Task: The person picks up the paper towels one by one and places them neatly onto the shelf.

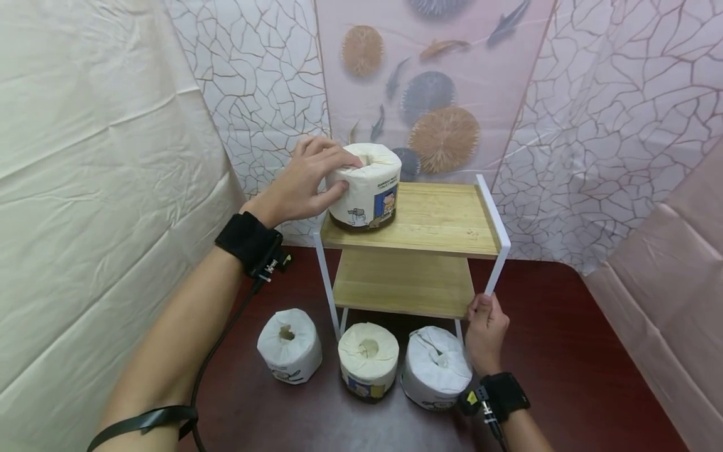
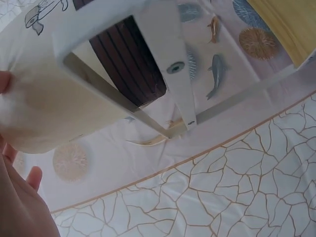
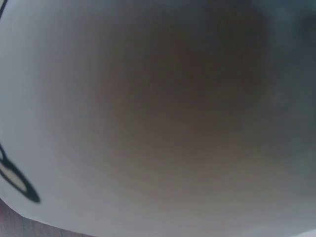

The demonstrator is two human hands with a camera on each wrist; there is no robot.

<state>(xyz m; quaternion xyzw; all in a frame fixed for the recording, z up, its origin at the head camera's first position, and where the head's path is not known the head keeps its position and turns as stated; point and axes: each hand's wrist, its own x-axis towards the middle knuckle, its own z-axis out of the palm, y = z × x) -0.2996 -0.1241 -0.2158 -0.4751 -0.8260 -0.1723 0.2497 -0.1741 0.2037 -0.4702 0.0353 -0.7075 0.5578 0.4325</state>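
At the left end of the top board (image 1: 446,216) of a small two-tier wooden rack, a wrapped toilet paper roll (image 1: 367,185) with a printed cartoon stands upright. My left hand (image 1: 307,179) holds it, fingers over its top by the core hole and thumb against the side. In the left wrist view the roll (image 2: 54,103) appears beside the rack's white frame (image 2: 163,54). My right hand (image 1: 487,329) grips the rack's white front right leg (image 1: 497,273). The right wrist view is filled by the pale side of a roll (image 3: 74,163), which hides that hand.
Three more wrapped rolls stand on the dark red table (image 1: 565,351) before the rack: a left one (image 1: 289,358), a middle one (image 1: 367,364) and a right one (image 1: 435,376) close to my right wrist. The lower board (image 1: 403,282) sits under the top one. Patterned cloth (image 1: 260,81) hangs behind.
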